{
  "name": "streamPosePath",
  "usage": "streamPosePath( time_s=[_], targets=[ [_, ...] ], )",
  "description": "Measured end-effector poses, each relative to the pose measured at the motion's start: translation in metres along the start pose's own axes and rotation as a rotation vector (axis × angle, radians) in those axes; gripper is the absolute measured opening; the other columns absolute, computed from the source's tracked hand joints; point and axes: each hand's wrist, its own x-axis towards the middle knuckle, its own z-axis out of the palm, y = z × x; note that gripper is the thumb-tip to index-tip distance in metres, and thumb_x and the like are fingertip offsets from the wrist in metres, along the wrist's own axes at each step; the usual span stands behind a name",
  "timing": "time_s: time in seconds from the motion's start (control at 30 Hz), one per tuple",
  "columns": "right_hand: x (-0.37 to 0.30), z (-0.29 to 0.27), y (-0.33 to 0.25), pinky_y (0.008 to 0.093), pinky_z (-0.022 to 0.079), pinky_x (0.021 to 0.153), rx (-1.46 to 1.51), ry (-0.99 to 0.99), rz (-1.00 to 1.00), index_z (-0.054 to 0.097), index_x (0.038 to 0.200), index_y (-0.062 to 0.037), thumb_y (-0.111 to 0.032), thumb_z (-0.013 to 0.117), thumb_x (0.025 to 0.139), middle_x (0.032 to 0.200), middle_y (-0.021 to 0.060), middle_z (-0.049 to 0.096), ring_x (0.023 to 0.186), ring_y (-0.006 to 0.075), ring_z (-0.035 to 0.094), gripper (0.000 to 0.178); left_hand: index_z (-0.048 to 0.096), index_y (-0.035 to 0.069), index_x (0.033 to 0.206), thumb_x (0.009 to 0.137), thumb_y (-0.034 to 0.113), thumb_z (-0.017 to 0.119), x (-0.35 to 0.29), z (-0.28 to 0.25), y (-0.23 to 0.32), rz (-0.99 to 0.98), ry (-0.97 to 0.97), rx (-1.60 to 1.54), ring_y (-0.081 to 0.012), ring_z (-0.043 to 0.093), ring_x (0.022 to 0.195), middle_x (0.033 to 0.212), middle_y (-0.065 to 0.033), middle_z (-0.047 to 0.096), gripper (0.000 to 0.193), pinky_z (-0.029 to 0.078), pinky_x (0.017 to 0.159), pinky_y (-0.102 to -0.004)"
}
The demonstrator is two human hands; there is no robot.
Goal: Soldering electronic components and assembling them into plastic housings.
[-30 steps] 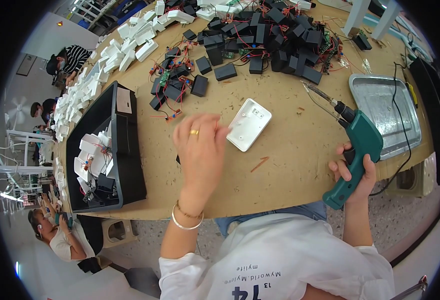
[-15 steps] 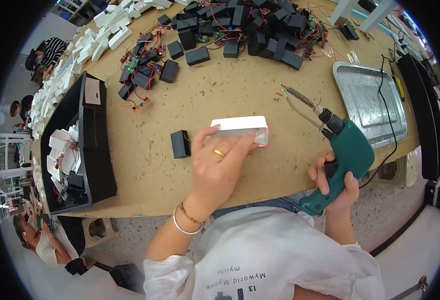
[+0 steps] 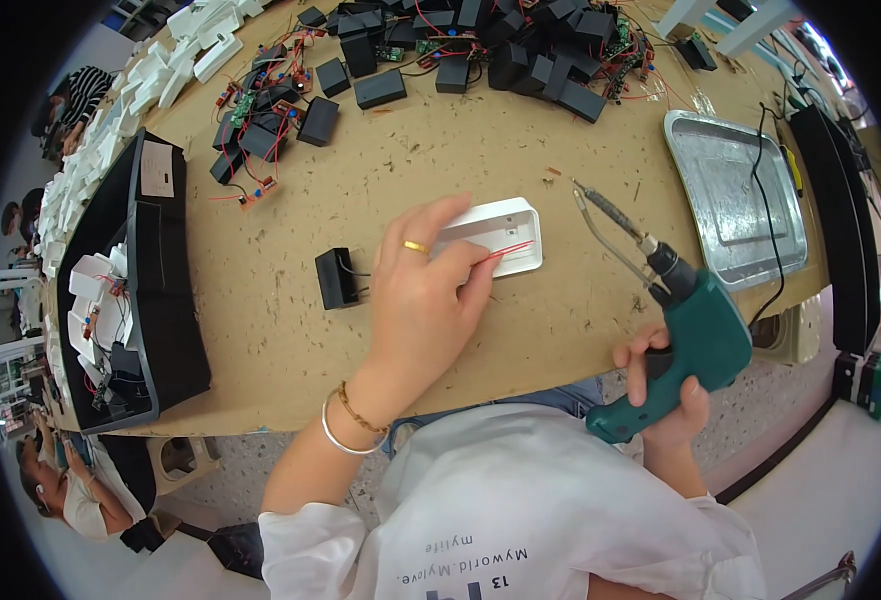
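Note:
My left hand (image 3: 426, 275) is over a white plastic case (image 3: 529, 250), thumb and forefinger pinching thin red wires (image 3: 511, 249) that stick out across the case's open inside. Its other fingers rest along the case's far left side and hide that end. Left of the hand lies a black box (image 3: 338, 279), with dark leads running from it under the hand. In my right hand (image 3: 664, 385) is a green gun-shaped soldering iron (image 3: 709, 330), fingers wrapped round its handle near the black trigger. The iron's metal tip points up and left, apart from the case.
At the left stands a black bin (image 3: 166, 300) with white cases and wired parts. Black boxes with red wires (image 3: 521, 60) are heaped at the back, white cases (image 3: 151, 75) at the far left. A metal tray (image 3: 736, 210), crossed by a black cable, lies right. Other people sit at left.
The white case has tipped so its inside shows more. My left hand now pinches the red wires. The soldering iron stays in my right hand, nearly in place. The view has shifted slightly.

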Motion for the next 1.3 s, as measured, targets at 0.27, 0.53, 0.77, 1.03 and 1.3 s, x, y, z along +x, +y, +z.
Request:
streamPosePath(
  time_s=[0.27,0.53,0.77,1.03,1.3],
  targets=[
    [-0.020,0.006,0.002,0.0415,0.032,0.102,-0.234,0.055,0.001,0.051,0.111,-0.0003,-0.048,0.066,0.078,0.103,0.0131,0.053,0.071,0.0159,0.056,0.060,0.057,0.003,0.065,0.067,0.002,0.069,0.000,-0.003,0.005,0.118,0.046,0.152,-0.0337,0.053,0.108,0.121,-0.0117,0.055,0.012,0.048,0.079,-0.0403],
    [-0.045,0.002,-0.003,0.0349,0.042,0.086,-0.410,0.002,0.241,0.052,0.117,-0.0032,-0.054,0.068,0.077,0.113,0.0109,0.053,0.080,0.0150,0.055,0.066,0.055,0.002,0.070,0.068,0.001,0.068,-0.006,0.011,0.010,0.095,0.017,0.255,-0.0331,0.053,0.105,0.120,-0.0116,0.054,0.013,0.052,0.069,-0.0363],
    [-0.050,-0.002,0.003,0.0312,0.043,0.076,-0.533,0.019,0.204,0.048,0.124,-0.0003,-0.051,0.067,0.079,0.117,0.0094,0.053,0.082,0.0138,0.054,0.071,0.055,0.003,0.071,0.067,0.002,0.068,-0.006,0.012,0.009,0.136,0.045,0.278,-0.0308,0.054,0.100,0.120,-0.0095,0.053,0.014,0.052,0.067,-0.0354],
    [-0.051,-0.013,0.008,0.0311,0.046,0.074,-0.727,-0.082,0.024,0.051,0.114,0.0071,-0.031,0.064,0.083,0.075,0.0055,0.061,0.073,0.0180,0.058,0.050,0.055,0.003,0.072,0.066,0.004,0.069,-0.007,0.014,0.009,0.142,0.058,0.254,-0.0292,0.055,0.097,0.118,-0.0084,0.054,0.016,0.052,0.066,-0.0346],
    [-0.045,-0.006,0.009,0.0321,0.047,0.072,-0.868,-0.048,0.023,0.052,0.116,0.0080,-0.027,0.065,0.083,0.080,0.0076,0.063,0.071,0.0155,0.060,0.050,0.055,0.004,0.073,0.067,0.004,0.064,-0.007,0.018,0.010,0.196,0.071,0.388,-0.0240,0.056,0.095,0.119,-0.0062,0.053,0.011,0.053,0.060,-0.0300]
  ],
)
